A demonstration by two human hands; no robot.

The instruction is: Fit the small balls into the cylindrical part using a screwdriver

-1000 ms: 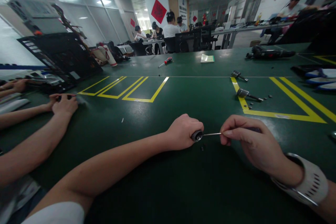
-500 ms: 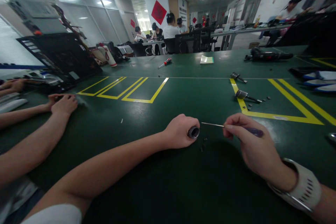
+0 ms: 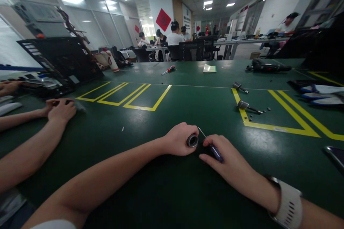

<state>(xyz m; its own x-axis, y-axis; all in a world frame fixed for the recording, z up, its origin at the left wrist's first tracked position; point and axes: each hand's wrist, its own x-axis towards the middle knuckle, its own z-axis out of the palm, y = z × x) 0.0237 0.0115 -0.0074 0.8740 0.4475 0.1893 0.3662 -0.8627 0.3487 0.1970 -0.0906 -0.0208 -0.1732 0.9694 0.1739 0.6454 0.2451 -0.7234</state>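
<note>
My left hand [image 3: 179, 139] is closed around a dark hollow metal cylinder [image 3: 192, 141], its open round end facing me. Just right of it, my right hand [image 3: 224, 154] holds a thin screwdriver with a dark purple handle [image 3: 216, 153]. The handle lies along the fingers while the thumb stands apart below. The screwdriver's shaft slants up and left, its tip near the cylinder's upper right side; I cannot tell whether they touch. Beyond the right hand lie a metal part with a long shaft [image 3: 248, 107], a similar part [image 3: 240, 87] and several small nuts [image 3: 251, 116].
A red-handled screwdriver [image 3: 168, 70], a notepad [image 3: 209, 68] and a black power tool [image 3: 268, 66] lie farther back. Gloves [image 3: 322, 94] and a dark-screened device [image 3: 335, 157] are at right. Another person's hands [image 3: 61, 109] work at left. Yellow tape [image 3: 279, 128] marks the green table.
My right hand has moved left toward the cylinder, and the screwdriver has swung from nearly level to slanting. Its thumb has come off the handle. The small pieces beside my left hand are now hidden.
</note>
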